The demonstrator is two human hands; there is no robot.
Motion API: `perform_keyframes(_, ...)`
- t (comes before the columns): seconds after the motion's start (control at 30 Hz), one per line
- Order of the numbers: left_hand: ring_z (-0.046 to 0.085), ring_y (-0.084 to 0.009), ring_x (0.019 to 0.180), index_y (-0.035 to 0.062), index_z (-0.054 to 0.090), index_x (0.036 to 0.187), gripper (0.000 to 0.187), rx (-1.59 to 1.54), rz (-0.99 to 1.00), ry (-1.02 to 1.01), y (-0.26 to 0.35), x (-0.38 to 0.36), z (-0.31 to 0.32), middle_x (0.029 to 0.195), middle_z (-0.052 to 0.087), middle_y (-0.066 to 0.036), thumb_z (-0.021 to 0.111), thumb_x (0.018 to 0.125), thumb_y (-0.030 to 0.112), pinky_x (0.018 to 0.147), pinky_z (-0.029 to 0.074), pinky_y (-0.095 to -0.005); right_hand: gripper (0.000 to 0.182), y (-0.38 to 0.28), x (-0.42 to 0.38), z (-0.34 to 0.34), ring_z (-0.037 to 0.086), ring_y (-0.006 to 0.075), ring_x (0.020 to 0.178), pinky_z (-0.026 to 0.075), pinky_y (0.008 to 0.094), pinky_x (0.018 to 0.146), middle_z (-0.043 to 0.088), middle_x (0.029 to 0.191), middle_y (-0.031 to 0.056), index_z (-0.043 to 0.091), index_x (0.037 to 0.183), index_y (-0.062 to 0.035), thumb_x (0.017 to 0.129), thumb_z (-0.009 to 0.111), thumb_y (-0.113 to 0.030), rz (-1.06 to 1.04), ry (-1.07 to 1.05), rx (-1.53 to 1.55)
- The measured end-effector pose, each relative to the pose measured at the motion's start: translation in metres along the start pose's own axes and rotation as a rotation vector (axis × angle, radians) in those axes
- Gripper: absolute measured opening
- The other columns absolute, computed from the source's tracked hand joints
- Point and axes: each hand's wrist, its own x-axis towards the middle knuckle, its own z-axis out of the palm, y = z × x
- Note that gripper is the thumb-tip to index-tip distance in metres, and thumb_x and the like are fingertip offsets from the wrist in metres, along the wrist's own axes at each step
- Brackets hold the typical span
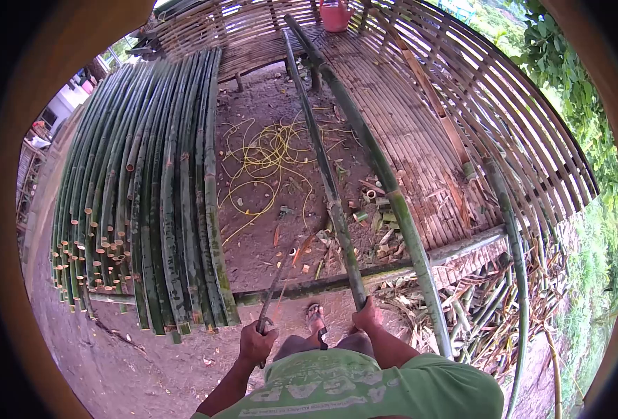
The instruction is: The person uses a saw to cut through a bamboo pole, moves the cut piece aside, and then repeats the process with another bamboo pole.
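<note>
My left hand [256, 343], low and left of the middle, is closed round the handle of a long dark blade [273, 290] that points up and away. My right hand [368, 314] grips the near end of a dark green bamboo pole [326, 174]. That pole runs away from me across a crosswise bamboo rail [386, 274] to the slatted platform at the far end. Beside it on the right lies a thicker green bamboo pole [398, 202], which my hands do not touch.
Many cut green poles [173, 174] lie side by side at the left. Yellow cord [267, 150] is tangled on the ground. A slatted bamboo platform [421, 146] stands at the right, a red container [335, 15] at the back. Split scraps [476, 307] are piled low right.
</note>
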Motion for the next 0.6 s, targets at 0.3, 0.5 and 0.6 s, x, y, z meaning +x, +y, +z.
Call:
perform_keyframes(0.3, 0.045, -0.0119, 0.050, 0.0037, 0.051, 0.065, 0.026, -0.035, 0.030, 0.035, -0.022, -0.006, -0.022, 0.054, 0.047, -0.001, 0.070, 0.071, 0.020, 0.050, 0.040, -0.0311, 0.077, 0.002, 0.013, -0.001, 0.057, 0.0343, 0.110, 0.046, 0.0406, 0.095, 0.059, 0.116, 0.0208, 0.042, 0.131, -0.0050, 0.062, 0.071, -0.025, -0.027, 0.009, 0.062)
perform_keyframes(0.5, 0.045, -0.0103, 0.051, 0.0008, 0.060, 0.077, 0.022, -0.086, -0.011, 0.005, -0.030, -0.017, -0.019, 0.055, 0.047, 0.001, 0.070, 0.072, 0.020, 0.050, 0.040, -0.0297, 0.075, -0.099, 0.030, -0.006, 0.059, 0.0381, 0.106, 0.047, 0.0431, 0.092, 0.061, 0.111, 0.0232, 0.044, 0.126, -0.0038, 0.061, 0.072, -0.027, -0.226, 0.116, 0.214)
perform_keyframes(0.6, 0.045, -0.0102, 0.051, 0.0005, 0.062, 0.082, 0.023, -0.046, 0.001, 0.011, -0.018, -0.023, -0.024, 0.056, 0.048, 0.001, 0.070, 0.072, 0.019, 0.050, 0.040, -0.0297, 0.076, -0.097, 0.050, 0.009, 0.055, 0.0385, 0.111, 0.044, 0.0441, 0.093, 0.058, 0.115, 0.0215, 0.043, 0.125, -0.0049, 0.061, 0.074, -0.030, -0.311, 0.101, 0.204)
